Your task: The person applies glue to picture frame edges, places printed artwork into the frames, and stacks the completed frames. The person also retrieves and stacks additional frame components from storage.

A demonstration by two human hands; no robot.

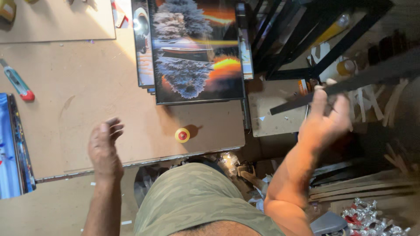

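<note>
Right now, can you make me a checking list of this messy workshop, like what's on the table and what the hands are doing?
Surface: brown board table, bare in the middle.
Job's things: long dark strip, held in the right hand.
Clutter: framed tree-and-boat picture on a stack; small yellow and red round thing; red-tipped cutter knife; blue picture at the left edge.
Grips: right hand closed around the strip; left hand open, above the table, holding nothing.
Cables: nothing seen.
Surroundings: black metal frame, wood strips and crumpled foil on the floor.
</note>
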